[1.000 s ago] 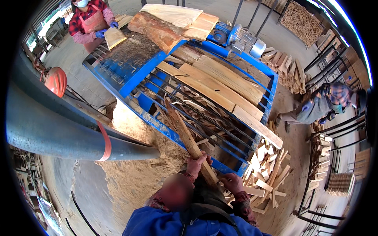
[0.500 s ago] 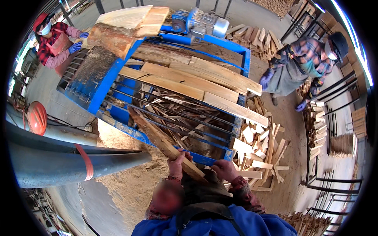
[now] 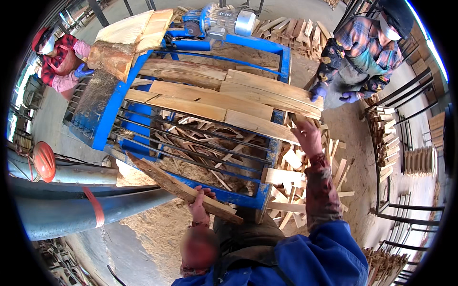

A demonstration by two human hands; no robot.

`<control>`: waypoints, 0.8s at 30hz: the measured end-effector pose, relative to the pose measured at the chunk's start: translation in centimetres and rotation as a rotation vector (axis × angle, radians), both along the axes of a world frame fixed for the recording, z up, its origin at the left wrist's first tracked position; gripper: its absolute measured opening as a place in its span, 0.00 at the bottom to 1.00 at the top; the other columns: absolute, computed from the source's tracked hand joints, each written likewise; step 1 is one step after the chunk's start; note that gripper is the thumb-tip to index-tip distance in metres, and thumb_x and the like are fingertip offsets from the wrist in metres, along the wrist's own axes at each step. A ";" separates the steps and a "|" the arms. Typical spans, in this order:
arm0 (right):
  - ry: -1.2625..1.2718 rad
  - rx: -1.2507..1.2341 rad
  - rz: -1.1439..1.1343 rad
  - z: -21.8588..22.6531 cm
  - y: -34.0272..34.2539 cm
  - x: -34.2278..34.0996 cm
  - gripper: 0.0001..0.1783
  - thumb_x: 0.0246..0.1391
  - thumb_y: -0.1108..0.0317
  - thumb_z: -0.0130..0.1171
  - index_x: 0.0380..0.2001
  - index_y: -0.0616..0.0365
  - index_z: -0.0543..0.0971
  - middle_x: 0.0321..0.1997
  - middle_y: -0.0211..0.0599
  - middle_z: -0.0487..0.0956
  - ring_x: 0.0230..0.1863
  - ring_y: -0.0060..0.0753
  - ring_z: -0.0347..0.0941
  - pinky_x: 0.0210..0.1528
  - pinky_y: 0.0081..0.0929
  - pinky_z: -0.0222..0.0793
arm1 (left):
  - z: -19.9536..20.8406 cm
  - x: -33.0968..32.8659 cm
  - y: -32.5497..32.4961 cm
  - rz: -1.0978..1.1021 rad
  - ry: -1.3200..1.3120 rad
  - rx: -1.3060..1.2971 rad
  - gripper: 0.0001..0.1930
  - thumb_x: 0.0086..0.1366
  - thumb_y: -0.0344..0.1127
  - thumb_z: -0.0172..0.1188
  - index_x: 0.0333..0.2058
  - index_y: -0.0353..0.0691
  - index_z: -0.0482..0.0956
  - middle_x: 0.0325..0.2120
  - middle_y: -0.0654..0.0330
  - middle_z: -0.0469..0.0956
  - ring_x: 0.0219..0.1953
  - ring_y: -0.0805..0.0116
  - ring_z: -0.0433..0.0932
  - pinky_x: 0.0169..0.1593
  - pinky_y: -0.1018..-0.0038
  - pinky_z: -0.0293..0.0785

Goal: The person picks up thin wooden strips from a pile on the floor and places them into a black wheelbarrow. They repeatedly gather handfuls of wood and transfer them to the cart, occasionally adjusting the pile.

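Observation:
My left hand is closed round a long, rough-edged wooden slab, which slants across the near side of the blue-framed machine. The slab's near end lies in front of my waist. My right hand is stretched forward at the right end of a pale sawn board; its fingers look apart, and I cannot tell whether they touch the board. That board lies on the dark bars of the blue frame, beside several other planks.
A co-worker stands at the right with a gloved hand at the plank ends; another person is at the far left. Wood offcuts lie heaped right of the frame. A thick grey pipe juts in from the left. A motor sits at the back.
My right hand has moved from near my waist forward and right to the board's end. The slab in my left hand has shifted left. The co-worker at the right has come closer to the planks.

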State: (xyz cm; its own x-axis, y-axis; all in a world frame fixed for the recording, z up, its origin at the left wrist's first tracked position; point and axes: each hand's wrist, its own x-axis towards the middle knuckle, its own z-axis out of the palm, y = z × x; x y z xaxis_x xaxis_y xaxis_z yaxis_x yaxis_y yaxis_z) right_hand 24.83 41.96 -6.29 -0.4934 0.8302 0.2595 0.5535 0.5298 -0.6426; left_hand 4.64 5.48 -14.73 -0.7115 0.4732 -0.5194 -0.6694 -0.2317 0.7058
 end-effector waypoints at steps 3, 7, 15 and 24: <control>-0.319 0.151 -0.048 -2.6 5.3 0.4 0.32 0.42 0.67 0.70 0.53 0.59 0.73 0.55 0.43 0.72 0.53 0.48 0.71 0.53 0.38 0.71 | -0.3 -0.1 0.1 0.004 0.017 -0.030 0.12 0.67 0.34 0.56 0.46 0.37 0.72 0.33 0.54 0.79 0.31 0.62 0.80 0.36 0.65 0.79; -0.673 0.446 0.106 -8.5 12.0 0.6 0.45 0.36 0.64 0.72 0.61 0.53 0.65 0.58 0.40 0.67 0.61 0.48 0.61 0.56 0.51 0.63 | 0.2 -0.1 0.7 0.015 0.016 -0.079 0.14 0.66 0.33 0.57 0.48 0.37 0.71 0.32 0.54 0.78 0.31 0.62 0.80 0.35 0.66 0.79; -0.531 -0.093 0.041 -13.8 14.2 0.4 0.39 0.33 0.62 0.72 0.53 0.57 0.70 0.53 0.48 0.69 0.58 0.56 0.64 0.57 0.48 0.64 | -0.1 0.1 0.8 0.058 0.042 -0.195 0.14 0.67 0.38 0.56 0.48 0.38 0.71 0.33 0.55 0.78 0.31 0.63 0.79 0.36 0.66 0.78; -0.114 0.077 0.041 -2.9 14.4 2.5 0.35 0.32 0.64 0.74 0.46 0.63 0.71 0.46 0.48 0.65 0.47 0.49 0.67 0.50 0.37 0.70 | 2.9 1.0 2.6 0.044 0.157 -0.224 0.15 0.66 0.37 0.58 0.48 0.38 0.71 0.31 0.56 0.76 0.28 0.66 0.76 0.34 0.69 0.75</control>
State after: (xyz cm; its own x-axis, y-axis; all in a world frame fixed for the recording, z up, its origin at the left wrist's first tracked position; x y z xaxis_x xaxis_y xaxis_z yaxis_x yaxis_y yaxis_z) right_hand 27.35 56.35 -9.22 -0.5562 0.7888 0.2617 0.5977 0.5984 -0.5336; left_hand 5.60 8.12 -11.84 -0.8091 0.3258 -0.4891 -0.5403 -0.0848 0.8372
